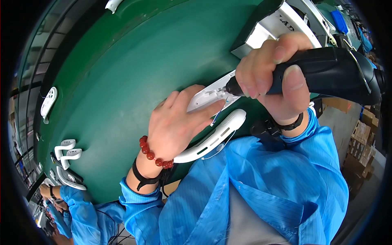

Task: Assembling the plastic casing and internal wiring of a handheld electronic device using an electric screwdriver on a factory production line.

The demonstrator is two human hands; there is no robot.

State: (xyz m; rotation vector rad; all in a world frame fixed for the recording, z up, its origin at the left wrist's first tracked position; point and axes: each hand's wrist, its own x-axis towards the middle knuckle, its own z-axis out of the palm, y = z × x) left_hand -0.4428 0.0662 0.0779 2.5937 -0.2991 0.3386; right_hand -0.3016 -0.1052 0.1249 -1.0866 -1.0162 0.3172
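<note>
My right hand (281, 75) is wrapped round a black electric screwdriver (337, 71), which lies nearly level and points left. Its bit reaches the inside of a long white plastic shell (207, 97); whether it sits in a screw I cannot tell. With its fingers and thumb on either side, my left hand (173, 118) grips that shell against the green table. A thin wire hangs from the shell near my left thumb. Just nearer to me lies a curved white plastic part (218, 136) with slots and a thin cable along it.
Beyond my right hand stands a black and white box (261, 34). White plastic parts (67, 154) lie on the green table (110, 98) at the left, with another white piece (49, 102) farther up. A co-worker's blue sleeve (83, 212) shows at the lower left. Cartons (361, 141) stand at the right.
</note>
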